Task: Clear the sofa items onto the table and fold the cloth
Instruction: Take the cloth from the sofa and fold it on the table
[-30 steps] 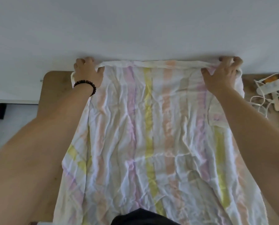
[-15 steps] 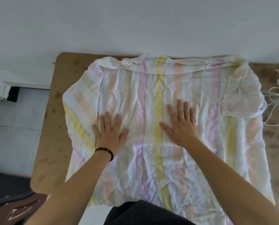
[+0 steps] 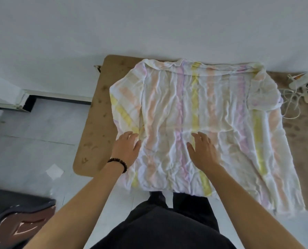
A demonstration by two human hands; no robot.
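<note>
A wrinkled white cloth (image 3: 203, 108) with yellow, pink and orange stripes lies spread over the brown table (image 3: 95, 126), its near edge hanging over the table's front. Both far corners are folded inward. My left hand (image 3: 126, 150), with a dark bead bracelet on the wrist, rests at the cloth's left edge with fingers relaxed. My right hand (image 3: 203, 150) lies on the cloth near its middle, fingers loosely spread. Neither hand grips anything.
A white power strip (image 3: 304, 79) with tangled cables and small brown items sits on the table's far right. A white wall runs behind the table. Pale floor tiles and a dark sofa edge (image 3: 20, 223) lie at the lower left.
My hands let go of the cloth's far edge, pressed flat on its middle, then slid back toward me; the left hand now sits at the cloth's left edge. The view pulled back.
</note>
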